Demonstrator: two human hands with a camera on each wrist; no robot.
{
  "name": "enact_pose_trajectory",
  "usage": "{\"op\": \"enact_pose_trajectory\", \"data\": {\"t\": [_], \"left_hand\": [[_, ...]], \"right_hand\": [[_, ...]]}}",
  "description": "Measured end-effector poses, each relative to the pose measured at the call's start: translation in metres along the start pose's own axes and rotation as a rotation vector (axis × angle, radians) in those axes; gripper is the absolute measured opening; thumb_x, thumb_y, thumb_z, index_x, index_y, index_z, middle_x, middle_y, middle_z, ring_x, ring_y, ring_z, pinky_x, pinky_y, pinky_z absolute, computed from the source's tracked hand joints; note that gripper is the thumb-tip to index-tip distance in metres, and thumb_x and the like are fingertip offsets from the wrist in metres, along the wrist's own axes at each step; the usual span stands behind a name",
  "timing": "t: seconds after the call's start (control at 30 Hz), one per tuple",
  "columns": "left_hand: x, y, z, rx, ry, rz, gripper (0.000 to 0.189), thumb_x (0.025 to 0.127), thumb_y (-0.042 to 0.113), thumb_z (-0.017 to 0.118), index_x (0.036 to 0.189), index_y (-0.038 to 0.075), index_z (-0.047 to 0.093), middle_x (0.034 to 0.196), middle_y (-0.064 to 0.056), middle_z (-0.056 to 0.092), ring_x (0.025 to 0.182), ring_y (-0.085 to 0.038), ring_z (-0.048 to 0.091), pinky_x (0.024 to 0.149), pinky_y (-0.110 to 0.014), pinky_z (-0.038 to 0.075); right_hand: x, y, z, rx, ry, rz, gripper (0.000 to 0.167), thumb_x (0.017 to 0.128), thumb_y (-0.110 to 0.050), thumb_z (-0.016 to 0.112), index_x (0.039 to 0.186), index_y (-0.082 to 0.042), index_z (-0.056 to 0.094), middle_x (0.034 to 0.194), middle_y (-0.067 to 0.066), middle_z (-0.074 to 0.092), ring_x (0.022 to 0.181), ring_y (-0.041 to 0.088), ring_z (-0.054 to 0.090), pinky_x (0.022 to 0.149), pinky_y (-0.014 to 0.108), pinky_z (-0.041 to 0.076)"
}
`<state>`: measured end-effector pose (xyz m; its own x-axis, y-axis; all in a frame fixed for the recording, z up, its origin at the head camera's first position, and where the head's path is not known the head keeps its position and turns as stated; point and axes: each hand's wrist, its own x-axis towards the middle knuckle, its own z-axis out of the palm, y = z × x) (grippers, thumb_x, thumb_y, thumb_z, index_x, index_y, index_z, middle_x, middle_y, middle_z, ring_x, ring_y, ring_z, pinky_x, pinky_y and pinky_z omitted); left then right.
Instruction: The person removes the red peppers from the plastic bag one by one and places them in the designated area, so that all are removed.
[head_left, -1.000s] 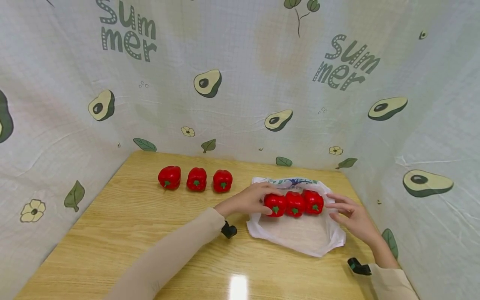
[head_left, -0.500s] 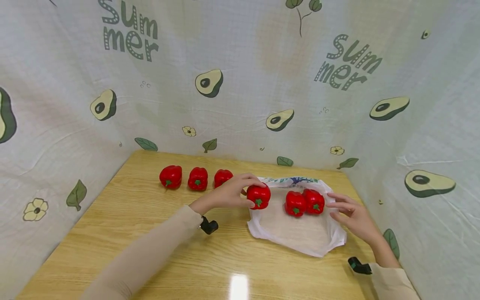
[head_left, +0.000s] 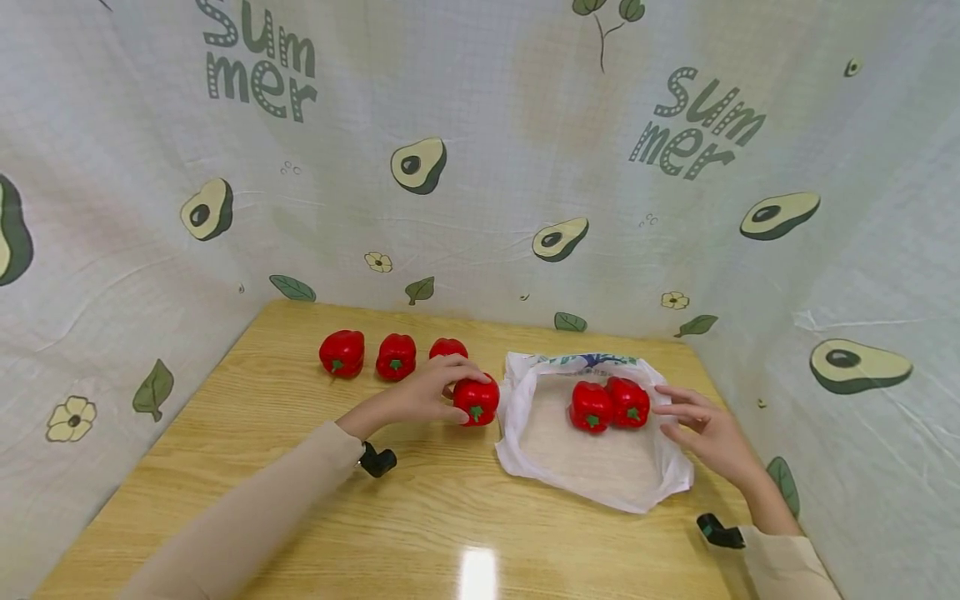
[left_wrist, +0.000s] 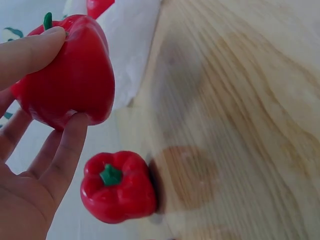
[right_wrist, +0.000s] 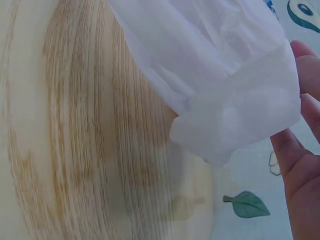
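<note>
Over the wooden surface (head_left: 420, 525), just left of the white bag (head_left: 514, 425), the left hand (head_left: 426, 392) holds a red pepper (head_left: 477, 400).
That nearer hand's grip is narrowed round it, thumb by the stem end, fingers opposite; the right hand (head_left: 705, 435) is well apart from it, fingers loosely bent at the bag's right edge, its grip wide. Three peppers (head_left: 395, 358) form a row behind and to the left, the closest only slightly left of the held one and partly hidden by the hand. Two peppers (head_left: 591, 407) touch inside the bag. The held pepper shows no clear long axis; its green stem (head_left: 476, 412) faces the person.
</note>
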<state>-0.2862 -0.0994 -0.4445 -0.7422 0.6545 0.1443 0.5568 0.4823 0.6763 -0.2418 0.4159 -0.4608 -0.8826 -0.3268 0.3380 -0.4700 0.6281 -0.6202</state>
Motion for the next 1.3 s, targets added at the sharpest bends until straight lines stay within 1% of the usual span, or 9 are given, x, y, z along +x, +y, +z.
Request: {"op": "enact_pose_trajectory", "data": {"t": [0.13, 0.3, 0.47, 0.53, 0.6, 0.87, 1.1, 1.2, 1.3], "left_hand": [[-0.009, -0.007, -0.002, 0.004, -0.004, -0.003, 0.060, 0.088, 0.014, 0.089, 0.142, 0.024, 0.066, 0.145, -0.001, 0.055, 0.130, -0.022, 0.054, 0.096, -0.031, 0.058], [-0.019, -0.011, -0.004, 0.012, 0.000, -0.028, 0.061, 0.087, 0.013, 0.089, 0.142, 0.026, 0.066, 0.141, 0.001, 0.056, 0.129, -0.022, 0.054, 0.095, -0.029, 0.059], [-0.027, -0.015, -0.006, 0.015, 0.013, -0.049, 0.060, 0.087, 0.015, 0.090, 0.141, 0.029, 0.067, 0.140, 0.003, 0.057, 0.131, -0.022, 0.050, 0.095, -0.031, 0.058], [-0.030, -0.017, -0.007, 0.013, 0.015, -0.062, 0.060, 0.087, 0.016, 0.090, 0.140, 0.031, 0.067, 0.140, 0.006, 0.057, 0.132, -0.020, 0.048, 0.096, -0.031, 0.058], [-0.032, -0.018, -0.007, 0.013, 0.016, -0.064, 0.060, 0.087, 0.017, 0.090, 0.140, 0.032, 0.067, 0.140, 0.006, 0.057, 0.132, -0.020, 0.048, 0.096, -0.033, 0.058], [-0.036, -0.024, -0.008, 0.001, 0.005, -0.096, 0.059, 0.086, 0.019, 0.091, 0.138, 0.036, 0.067, 0.139, 0.010, 0.055, 0.132, -0.018, 0.046, 0.097, -0.031, 0.057], [-0.038, -0.026, -0.006, 0.009, 0.001, -0.073, 0.058, 0.087, 0.017, 0.090, 0.138, 0.032, 0.067, 0.140, 0.006, 0.057, 0.131, -0.021, 0.047, 0.096, -0.034, 0.057], [-0.039, -0.027, -0.005, 0.001, -0.003, -0.068, 0.058, 0.087, 0.017, 0.090, 0.138, 0.031, 0.067, 0.140, 0.005, 0.057, 0.130, -0.021, 0.048, 0.096, -0.033, 0.058], [-0.040, -0.027, -0.005, 0.001, -0.009, -0.057, 0.058, 0.087, 0.016, 0.090, 0.138, 0.029, 0.067, 0.140, 0.005, 0.057, 0.130, -0.021, 0.048, 0.096, -0.032, 0.057]], "right_hand": [[0.001, 0.002, 0.001, 0.019, 0.002, -0.007, 0.024, 0.096, 0.001, 0.076, 0.120, -0.001, 0.078, 0.148, 0.022, 0.058, 0.128, -0.006, 0.051, 0.095, 0.006, 0.046], [0.002, 0.002, 0.002, 0.019, 0.004, -0.018, 0.025, 0.095, 0.003, 0.076, 0.120, -0.001, 0.078, 0.147, 0.023, 0.058, 0.129, -0.007, 0.050, 0.096, 0.006, 0.046], [0.002, 0.003, 0.003, 0.002, 0.010, -0.026, 0.025, 0.095, 0.004, 0.076, 0.119, -0.002, 0.078, 0.147, 0.023, 0.058, 0.123, -0.010, 0.054, 0.095, 0.006, 0.047], [0.002, 0.003, 0.003, -0.007, 0.011, -0.025, 0.025, 0.094, 0.004, 0.076, 0.119, -0.003, 0.079, 0.147, 0.022, 0.059, 0.120, -0.012, 0.055, 0.095, 0.006, 0.047], [0.002, 0.003, 0.003, -0.008, 0.011, -0.024, 0.025, 0.095, 0.003, 0.076, 0.119, -0.003, 0.079, 0.147, 0.022, 0.059, 0.120, -0.012, 0.055, 0.095, 0.006, 0.046], [0.002, 0.004, 0.004, 0.007, 0.008, -0.020, 0.025, 0.095, 0.003, 0.076, 0.119, -0.003, 0.078, 0.147, 0.022, 0.058, 0.122, -0.009, 0.055, 0.096, 0.006, 0.046], [0.002, 0.004, 0.004, 0.005, 0.010, -0.016, 0.025, 0.095, 0.002, 0.076, 0.119, -0.003, 0.078, 0.147, 0.022, 0.059, 0.120, -0.010, 0.056, 0.095, 0.006, 0.046], [0.001, 0.004, 0.004, 0.004, 0.011, -0.013, 0.024, 0.095, 0.001, 0.076, 0.119, -0.003, 0.079, 0.147, 0.022, 0.059, 0.121, -0.009, 0.056, 0.095, 0.006, 0.046], [0.001, 0.004, 0.004, 0.001, 0.012, -0.009, 0.024, 0.096, 0.001, 0.076, 0.119, -0.004, 0.079, 0.147, 0.021, 0.059, 0.126, -0.010, 0.052, 0.096, 0.006, 0.045]]}}
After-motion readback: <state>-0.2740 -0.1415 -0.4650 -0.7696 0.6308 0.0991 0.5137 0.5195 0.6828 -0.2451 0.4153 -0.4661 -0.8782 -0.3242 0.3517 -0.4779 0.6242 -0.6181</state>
